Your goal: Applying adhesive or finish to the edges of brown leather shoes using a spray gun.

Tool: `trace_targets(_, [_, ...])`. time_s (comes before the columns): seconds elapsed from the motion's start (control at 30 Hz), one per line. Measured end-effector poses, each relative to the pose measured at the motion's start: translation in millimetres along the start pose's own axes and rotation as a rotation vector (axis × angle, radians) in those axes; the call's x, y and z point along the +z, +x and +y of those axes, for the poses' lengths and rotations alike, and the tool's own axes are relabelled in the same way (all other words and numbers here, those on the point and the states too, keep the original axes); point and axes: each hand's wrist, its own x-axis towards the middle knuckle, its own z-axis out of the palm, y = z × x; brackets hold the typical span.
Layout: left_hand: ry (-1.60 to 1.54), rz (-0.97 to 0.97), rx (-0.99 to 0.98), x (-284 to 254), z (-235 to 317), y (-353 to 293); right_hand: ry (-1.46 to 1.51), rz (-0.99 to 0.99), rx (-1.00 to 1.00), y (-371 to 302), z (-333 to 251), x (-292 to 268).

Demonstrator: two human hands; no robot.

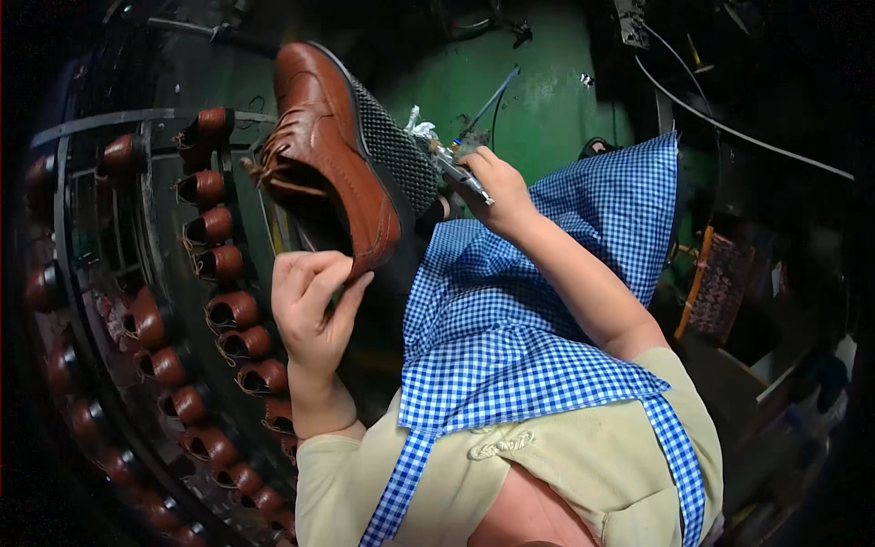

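Observation:
A brown leather lace-up shoe [328,155] with a dark sole is held up at the left centre, its toe pointing away and its opening tilted toward me. My left hand [314,296] pinches the back of its heel between thumb and fingers. The tan laces [271,164] hang loosely tied over the opening. To the right of the shoe, my right hand [495,187] is closed around a metal spray gun [460,173] joined to a blue hose [499,89]. A dark, pebbled surface [396,146] borders the sole; whether it belongs to the shoe I cannot tell.
On the left stands a metal rack [146,114] with several rows of similar brown shoes [232,310]. The floor [547,82] ahead is green. A pale cable [738,141] crosses the upper right. A blue checked apron [519,356] covers my front and lap.

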Motion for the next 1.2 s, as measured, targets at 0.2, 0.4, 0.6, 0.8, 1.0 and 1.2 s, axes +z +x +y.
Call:
trace_targets(0.2, [0.054, -0.037, -0.009, -0.8, 5.3, -0.2, -0.15, -0.252, -0.075, -3.3, -4.3, -23.6])
trace_targets(0.4, [0.073, -0.098, -0.012, -7.1, 6.7, 2.0, 0.085, -0.059, -0.058, -5.1, -34.8, -77.3])
trace_targets(0.6, [0.063, -0.087, -0.02, -8.8, 9.0, -0.8, 0.457, -0.029, -0.211, 2.7, -65.2, -95.6])
trace_targets(0.8, [0.058, -0.072, -0.022, -6.4, 10.0, -2.0, 0.483, -0.012, -0.217, 13.0, -68.8, -80.8])
trace_targets(1.0, [0.047, -0.061, -0.025, -6.6, 7.8, -4.6, 0.551, -0.117, -0.183, 18.3, -71.1, -79.4])
trace_targets(1.2, [0.039, -0.055, -0.031, -6.5, 6.3, -5.7, 0.521, -0.136, -0.19, 21.3, -72.6, -78.7])
